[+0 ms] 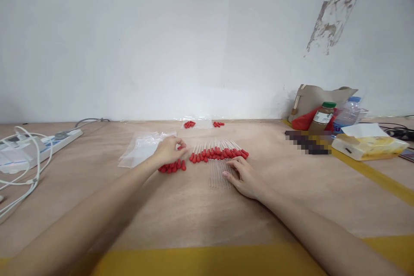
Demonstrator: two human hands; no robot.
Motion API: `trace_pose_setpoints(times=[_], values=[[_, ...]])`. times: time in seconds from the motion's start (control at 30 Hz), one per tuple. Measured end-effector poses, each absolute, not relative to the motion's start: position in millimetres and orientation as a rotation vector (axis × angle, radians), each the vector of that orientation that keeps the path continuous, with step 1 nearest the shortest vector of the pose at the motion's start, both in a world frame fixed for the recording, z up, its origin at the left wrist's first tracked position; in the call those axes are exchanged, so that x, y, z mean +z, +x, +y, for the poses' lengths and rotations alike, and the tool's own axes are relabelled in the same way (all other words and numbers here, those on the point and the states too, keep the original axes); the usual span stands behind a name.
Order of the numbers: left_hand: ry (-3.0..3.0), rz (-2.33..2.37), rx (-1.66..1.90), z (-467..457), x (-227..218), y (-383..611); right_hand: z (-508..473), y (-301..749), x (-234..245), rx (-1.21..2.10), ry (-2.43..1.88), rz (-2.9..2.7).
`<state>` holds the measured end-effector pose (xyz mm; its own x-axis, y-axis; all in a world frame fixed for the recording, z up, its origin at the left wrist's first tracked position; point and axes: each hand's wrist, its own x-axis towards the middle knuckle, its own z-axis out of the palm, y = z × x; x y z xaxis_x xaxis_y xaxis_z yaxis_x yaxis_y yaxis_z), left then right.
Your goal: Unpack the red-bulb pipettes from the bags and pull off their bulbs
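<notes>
My left hand (169, 152) pinches a small red rubber bulb (180, 148) between thumb and fingers, above a pile of loose red bulbs (172, 167). Over to the right, my right hand (243, 176) rests at the edge of a row of clear glass dropper tubes (216, 177). Its thumb and fingers are apart, with the fingertips over the rightmost tubes. Between and beyond my hands lies a fanned row of droppers (220, 152), red bulbs towards me and pale tubes pointing to the wall.
Clear plastic bags (142, 148) lie left of the droppers. Small groups of red bulbs (218, 124) sit near the wall. A power strip (66, 140) with white cables is on the left. At right stand a green-capped bottle (323, 116), a bag (318, 95) and a tissue pack (368, 144).
</notes>
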<state>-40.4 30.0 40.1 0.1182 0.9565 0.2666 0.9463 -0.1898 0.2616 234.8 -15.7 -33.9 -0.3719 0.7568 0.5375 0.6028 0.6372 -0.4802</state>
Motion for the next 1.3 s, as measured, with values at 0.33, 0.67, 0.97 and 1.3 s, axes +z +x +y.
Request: trace_pose_setpoints(times=[0.33, 0.67, 0.97, 1.3], values=[[1.966, 2.109, 0.246, 61.5, 36.6, -4.1, -16.2, 233.9, -33.5, 0.280, -1.060, -2.100], [2.151, 2.066, 0.717, 16.0, 39.9, -29.9, -14.3, 234.5, -35.8, 0.251, -1.051, -2.092], [2.714, 1.313, 1.112, -46.7, -6.8, -24.3, -24.2, 232.8, -20.2, 0.092, -0.882, -2.006], [2.808, 1.073, 1.194, -53.5, -21.3, -6.0, -35.1, 216.6, -22.3, -0.154, -0.734, -2.281]])
